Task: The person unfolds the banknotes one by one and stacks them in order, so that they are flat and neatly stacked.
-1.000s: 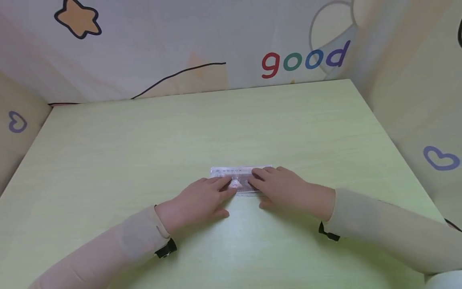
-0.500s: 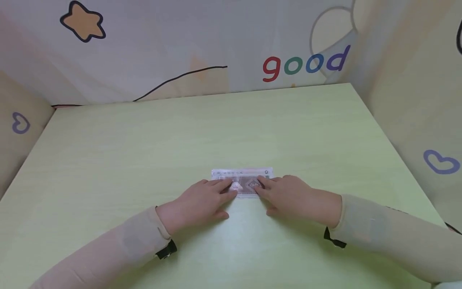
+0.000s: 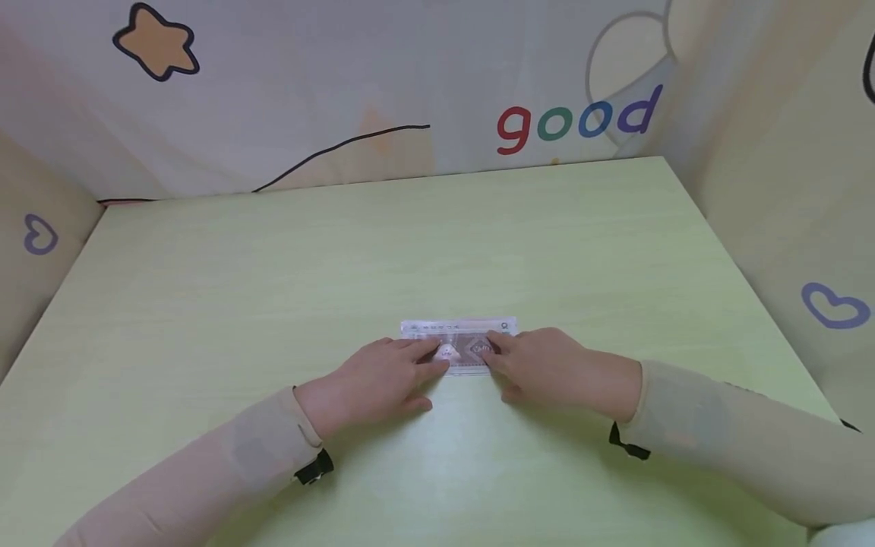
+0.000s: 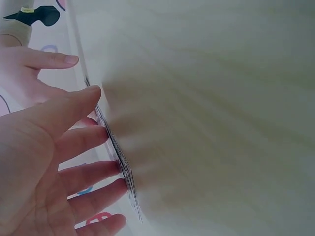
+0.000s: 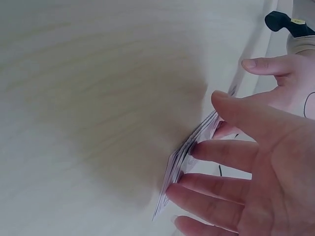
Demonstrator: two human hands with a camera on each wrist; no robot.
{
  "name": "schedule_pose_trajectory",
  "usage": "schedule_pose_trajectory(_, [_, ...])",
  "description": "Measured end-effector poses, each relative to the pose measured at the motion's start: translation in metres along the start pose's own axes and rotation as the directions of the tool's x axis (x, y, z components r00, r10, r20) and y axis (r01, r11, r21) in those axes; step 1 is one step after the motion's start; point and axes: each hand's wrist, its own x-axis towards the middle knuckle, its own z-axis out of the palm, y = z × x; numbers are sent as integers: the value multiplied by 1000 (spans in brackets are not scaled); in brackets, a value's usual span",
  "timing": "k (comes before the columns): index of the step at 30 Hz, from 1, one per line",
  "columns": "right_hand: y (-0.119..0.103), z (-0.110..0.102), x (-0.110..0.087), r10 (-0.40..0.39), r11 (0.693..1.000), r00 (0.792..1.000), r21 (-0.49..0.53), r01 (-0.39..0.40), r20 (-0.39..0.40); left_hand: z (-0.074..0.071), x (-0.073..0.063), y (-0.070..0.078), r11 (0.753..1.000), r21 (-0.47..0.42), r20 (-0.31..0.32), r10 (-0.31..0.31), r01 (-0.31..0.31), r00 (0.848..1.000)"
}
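Observation:
A flat stack of thin printed sheets or packets, plastic-looking and shiny, lies on the table in the head view. It has a pale strip along its far edge, a greyish middle, a white triangle and a diamond shape. My left hand rests its extended fingertips on the stack's left part. On the right part lie the fingertips of my right hand. Both thumbs are spread away, nearer the front edge. Seen edge-on in the left wrist view, the stack shows several thin layers; the layers also show in the right wrist view.
The pale green table extends around the stack on all sides. Printed curtains with a star, hearts and the word "good" hang behind and beside it. A black strap piece hangs under the left sleeve, another under the right.
My right hand has slid a little to the right, uncovering the diamond and the strip's right end. The left hand has stayed in place on the stack. The head view has shifted slightly.

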Motion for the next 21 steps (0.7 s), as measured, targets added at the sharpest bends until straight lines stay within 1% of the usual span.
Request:
schedule_pose_trajectory(7, [0, 1, -6, 25, 999, 999, 32, -25, 24, 0, 0, -3, 999, -40, -11, 25, -26, 1000])
schedule_pose_trajectory(13, [3, -2, -10, 33, 996, 999, 80, -35, 24, 0, 4, -7, 993, -107, -73, 48, -56, 996])
schedule_pose_trajectory(15, [5, -2, -10, 29, 995, 999, 96, -30, 13, 1, 5, -8, 990, -126, -95, 53, -64, 994])
schedule_pose_trajectory(21, [8, -1, -9, -14, 994, 999, 109, 18, -30, 1, 6, -10, 984, -159, -128, 56, -77, 990])
